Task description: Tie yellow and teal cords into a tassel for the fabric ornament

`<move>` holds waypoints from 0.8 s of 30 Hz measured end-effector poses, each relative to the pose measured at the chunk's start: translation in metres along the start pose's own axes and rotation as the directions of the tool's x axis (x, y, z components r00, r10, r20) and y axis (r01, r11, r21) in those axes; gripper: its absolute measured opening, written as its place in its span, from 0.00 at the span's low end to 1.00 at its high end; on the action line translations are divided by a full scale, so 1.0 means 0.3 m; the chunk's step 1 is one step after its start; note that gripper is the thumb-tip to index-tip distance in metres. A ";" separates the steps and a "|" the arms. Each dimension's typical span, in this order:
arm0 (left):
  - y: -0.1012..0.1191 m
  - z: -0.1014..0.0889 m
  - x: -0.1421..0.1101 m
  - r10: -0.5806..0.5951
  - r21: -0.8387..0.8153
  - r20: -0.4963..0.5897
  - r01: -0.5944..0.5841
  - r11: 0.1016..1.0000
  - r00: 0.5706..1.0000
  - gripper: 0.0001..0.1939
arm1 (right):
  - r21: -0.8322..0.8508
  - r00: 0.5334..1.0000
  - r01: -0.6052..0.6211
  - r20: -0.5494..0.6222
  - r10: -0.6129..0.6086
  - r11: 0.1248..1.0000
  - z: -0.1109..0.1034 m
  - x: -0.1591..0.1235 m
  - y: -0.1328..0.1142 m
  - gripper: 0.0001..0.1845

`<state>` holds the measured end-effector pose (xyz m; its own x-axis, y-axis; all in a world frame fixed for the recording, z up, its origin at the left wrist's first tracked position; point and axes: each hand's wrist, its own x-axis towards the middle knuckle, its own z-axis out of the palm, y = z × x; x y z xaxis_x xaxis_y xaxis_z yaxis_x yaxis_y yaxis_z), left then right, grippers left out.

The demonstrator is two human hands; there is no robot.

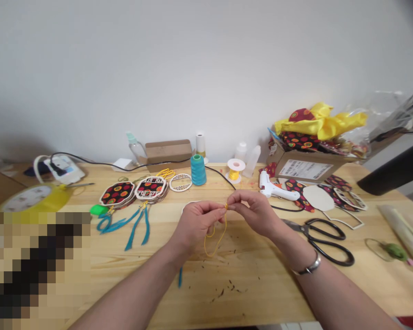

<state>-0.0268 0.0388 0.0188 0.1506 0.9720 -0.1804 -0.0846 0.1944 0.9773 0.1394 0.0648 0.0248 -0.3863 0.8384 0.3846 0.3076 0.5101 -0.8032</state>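
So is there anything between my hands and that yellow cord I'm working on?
Nothing visible. The left hand and right hand both pinch the yellow cord at their fingertips, and its loop hangs free over the bare wooden table.

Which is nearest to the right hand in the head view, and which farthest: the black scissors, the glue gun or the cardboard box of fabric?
From the right hand:
1. Glue gun, just behind it.
2. Black scissors, to its right.
3. Cardboard box, back right by the wall.

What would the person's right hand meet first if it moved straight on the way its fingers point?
Probably the left hand: the right hand points leftward, both pinching the yellow cord, fingertips nearly touching.
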 end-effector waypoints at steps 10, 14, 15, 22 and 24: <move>-0.004 -0.007 0.002 0.017 -0.012 0.020 -0.016 1.000 1.000 0.08 | 0.027 0.999 -0.005 -0.037 0.006 1.000 0.003 0.003 0.004 0.05; -0.006 -0.007 -0.001 0.031 0.016 0.018 -0.031 0.999 0.999 0.08 | 0.048 0.999 0.014 -0.034 -0.012 0.999 0.004 0.002 0.007 0.04; -0.006 -0.007 -0.001 0.033 0.022 0.015 -0.033 0.999 0.999 0.08 | 0.048 0.999 0.018 -0.031 -0.017 0.999 0.003 0.003 0.008 0.04; -0.007 -0.005 0.000 0.040 0.070 -0.002 -0.040 0.997 0.999 0.09 | 0.051 0.999 0.036 0.013 -0.037 0.998 -0.003 0.004 0.014 0.05; -0.009 -0.006 0.000 0.049 0.086 -0.008 -0.048 0.995 0.999 0.09 | 0.045 0.999 0.038 0.009 -0.038 0.998 -0.003 0.003 0.014 0.05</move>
<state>-0.0282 0.0385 0.0161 0.1383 0.9814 -0.1334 -0.0067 0.1356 0.9907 0.1410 0.0679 0.0223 -0.4055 0.8165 0.4109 0.2532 0.5322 -0.8079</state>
